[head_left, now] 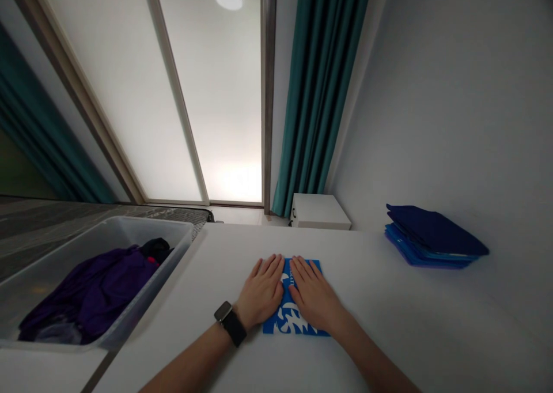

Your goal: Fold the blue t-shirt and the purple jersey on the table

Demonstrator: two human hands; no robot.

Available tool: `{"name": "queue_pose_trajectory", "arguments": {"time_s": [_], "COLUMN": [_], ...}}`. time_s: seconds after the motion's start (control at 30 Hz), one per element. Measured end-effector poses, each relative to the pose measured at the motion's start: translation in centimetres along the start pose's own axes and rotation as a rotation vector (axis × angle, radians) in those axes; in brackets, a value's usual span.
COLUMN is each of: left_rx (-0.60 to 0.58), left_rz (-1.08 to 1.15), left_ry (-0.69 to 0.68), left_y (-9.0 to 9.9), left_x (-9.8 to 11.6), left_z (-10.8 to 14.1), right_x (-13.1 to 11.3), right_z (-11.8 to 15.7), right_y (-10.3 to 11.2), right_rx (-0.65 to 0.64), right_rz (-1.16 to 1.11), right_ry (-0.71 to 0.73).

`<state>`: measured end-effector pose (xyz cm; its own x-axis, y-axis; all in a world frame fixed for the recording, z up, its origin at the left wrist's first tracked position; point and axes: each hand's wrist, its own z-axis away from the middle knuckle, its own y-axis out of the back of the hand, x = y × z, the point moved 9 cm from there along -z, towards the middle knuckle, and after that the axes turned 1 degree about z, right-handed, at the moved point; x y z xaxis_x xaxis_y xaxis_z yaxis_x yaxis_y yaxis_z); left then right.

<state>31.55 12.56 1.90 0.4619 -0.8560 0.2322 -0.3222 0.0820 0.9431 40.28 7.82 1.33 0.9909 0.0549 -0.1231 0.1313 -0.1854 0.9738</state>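
Left hand (261, 289) and right hand (315, 294) both stretched out flat, palms down on the blue-and-white item (294, 319). Item lies on the white surface (389, 329), between the translucent bin (149, 223) at left, holding purple fabric (103, 283), and the blue stack (436, 234) at right near the wall (475, 122). Dark watch (230, 322) behind left hand.
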Motion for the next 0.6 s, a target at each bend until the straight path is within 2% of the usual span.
{"name": "queue_pose_trajectory", "arguments": {"time_s": [0.13,0.27,0.37,0.5,0.6], "left_rx": [0.009,-0.064,-0.076,0.073,0.186], "left_rz": [0.024,0.104,0.233,0.451,0.537], "left_ry": [-0.009,-0.005,0.056,0.183,0.223], "left_y": [-0.1,-0.6,-0.8,0.2,1.2], "left_x": [-0.5,-0.8,-2.1,-5.2,-6.6], "left_z": [-0.1,-0.3,-0.6,-1.1,-1.1], "right_x": [-0.1,0.0,0.2,0.6,1.4], "right_z": [0.0,-0.1,-0.2,-0.2,-0.2], "right_y": [0.1,0.0,0.1,0.4,0.5], "right_rx": [0.014,-0.002,-0.01,-0.018,-0.034], "right_rz": [0.006,0.002,-0.01,-0.026,-0.017], "right_ry": [-0.011,-0.027,-0.025,-0.041,-0.093]}}
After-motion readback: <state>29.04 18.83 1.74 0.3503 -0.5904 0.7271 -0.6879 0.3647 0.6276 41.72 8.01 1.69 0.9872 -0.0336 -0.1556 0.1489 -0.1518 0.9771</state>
